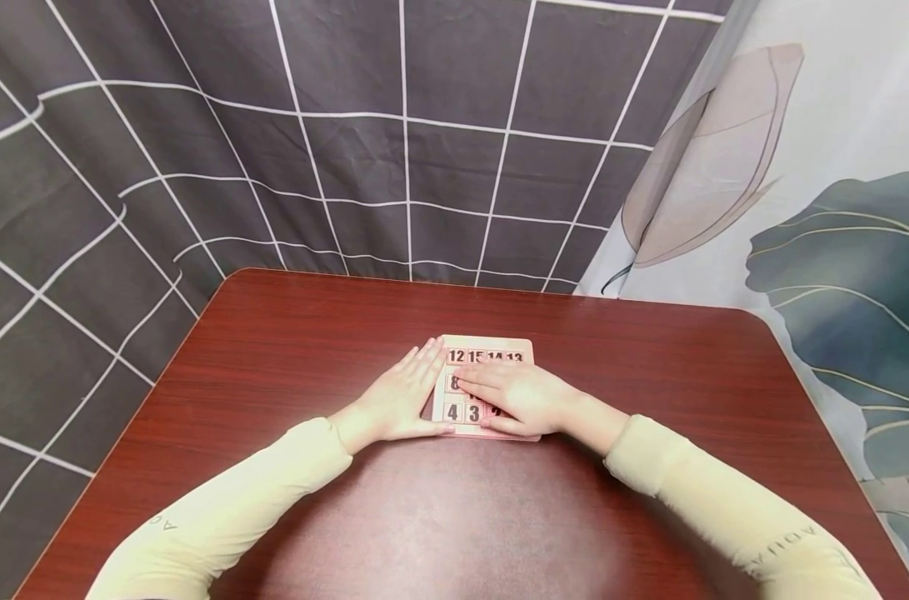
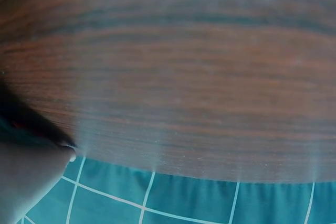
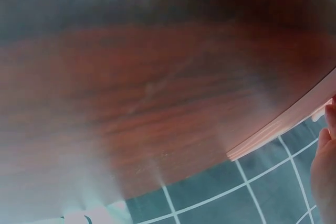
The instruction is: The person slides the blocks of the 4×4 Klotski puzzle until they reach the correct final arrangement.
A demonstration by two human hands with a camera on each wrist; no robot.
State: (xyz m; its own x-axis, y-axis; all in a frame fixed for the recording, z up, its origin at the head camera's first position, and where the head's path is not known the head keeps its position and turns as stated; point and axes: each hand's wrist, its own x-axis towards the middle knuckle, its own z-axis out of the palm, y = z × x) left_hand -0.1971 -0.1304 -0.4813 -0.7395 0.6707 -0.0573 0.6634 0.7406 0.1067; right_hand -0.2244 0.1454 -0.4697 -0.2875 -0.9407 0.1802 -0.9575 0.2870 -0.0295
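A pale sliding number puzzle lies flat on the table, with black numerals on red-outlined tiles. Its top row reads 12, 15, 14, 13; an 8 shows at the left, and 4 and 3 at the bottom left. My left hand rests along the left edge, fingers extended to the top corner and thumb at the bottom one. Across the tiles lies my right hand, fingers stretched leftward, hiding much of the middle and right. In the right wrist view the puzzle's layered side shows beside that hand.
The reddish-brown wooden table has rounded far corners. Behind it hangs a dark curtain with a white grid. A white curtain with leaf prints hangs at the right.
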